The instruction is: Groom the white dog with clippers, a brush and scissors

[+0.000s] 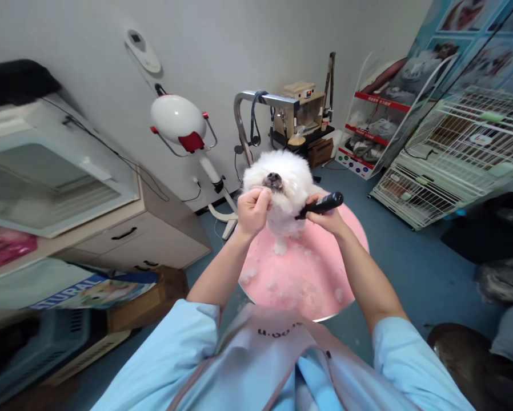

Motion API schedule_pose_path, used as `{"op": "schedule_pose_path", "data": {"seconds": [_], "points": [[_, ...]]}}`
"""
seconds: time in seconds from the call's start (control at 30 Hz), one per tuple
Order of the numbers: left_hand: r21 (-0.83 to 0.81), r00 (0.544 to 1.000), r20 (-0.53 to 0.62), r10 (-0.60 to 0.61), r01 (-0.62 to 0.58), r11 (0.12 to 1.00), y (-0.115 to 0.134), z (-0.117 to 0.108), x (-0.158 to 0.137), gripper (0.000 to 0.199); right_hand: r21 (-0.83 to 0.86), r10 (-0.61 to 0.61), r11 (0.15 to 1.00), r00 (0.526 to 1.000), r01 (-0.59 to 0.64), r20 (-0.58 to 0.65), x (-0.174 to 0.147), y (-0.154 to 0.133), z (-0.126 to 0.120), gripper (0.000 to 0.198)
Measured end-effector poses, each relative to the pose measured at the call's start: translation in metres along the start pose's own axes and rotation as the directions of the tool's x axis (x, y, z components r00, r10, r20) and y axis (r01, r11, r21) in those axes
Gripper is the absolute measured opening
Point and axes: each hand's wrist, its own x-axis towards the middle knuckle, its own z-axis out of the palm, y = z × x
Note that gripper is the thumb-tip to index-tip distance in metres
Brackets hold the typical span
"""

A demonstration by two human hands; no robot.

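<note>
A fluffy white dog (286, 165) is on a round pink grooming table (299, 285), its muzzle tipped up toward me. My left hand (254, 211) is closed in a pinch at the side of the muzzle, gripping the fur by its mouth. In my right hand (325, 217) are black hair clippers (325, 204), their head end against the fur at the side of the dog's neck. Tufts of cut white fur (280, 246) lie on the pink surface. The dog's eyes and most of its body are hidden from this angle.
Behind the dog rises a metal grooming arm (239, 114) with hanging loops. A white stand dryer (178, 120) stands to its left, near a cabinet (132, 240). Wire cages (462, 160) and a shelf rack (376, 114) are on the right.
</note>
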Motion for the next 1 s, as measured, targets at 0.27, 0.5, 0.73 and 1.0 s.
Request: {"op": "schedule_pose_path", "data": {"seconds": [0.27,0.5,0.73,1.0], "points": [[-0.018,1.000,0.009,-0.002,0.003,1.000,0.000,0.003,0.001,0.044,0.045,0.048,0.998,0.997,-0.046,-0.059,-0.001,0.004,-0.014,0.035],[-0.012,1.000,0.018,0.002,-0.002,1.000,0.001,0.002,0.000,0.045,-0.029,0.108,0.994,0.990,-0.106,0.092,0.009,0.007,-0.017,0.030],[-0.015,1.000,0.015,-0.007,0.008,1.000,0.000,0.002,-0.001,0.044,0.051,0.143,0.989,0.988,-0.140,-0.060,0.014,0.005,-0.026,0.033],[-0.022,1.000,0.006,-0.020,0.020,1.000,0.000,0.002,-0.001,0.043,-0.044,0.185,0.983,0.973,-0.181,0.139,0.024,-0.001,-0.028,0.033]]}}
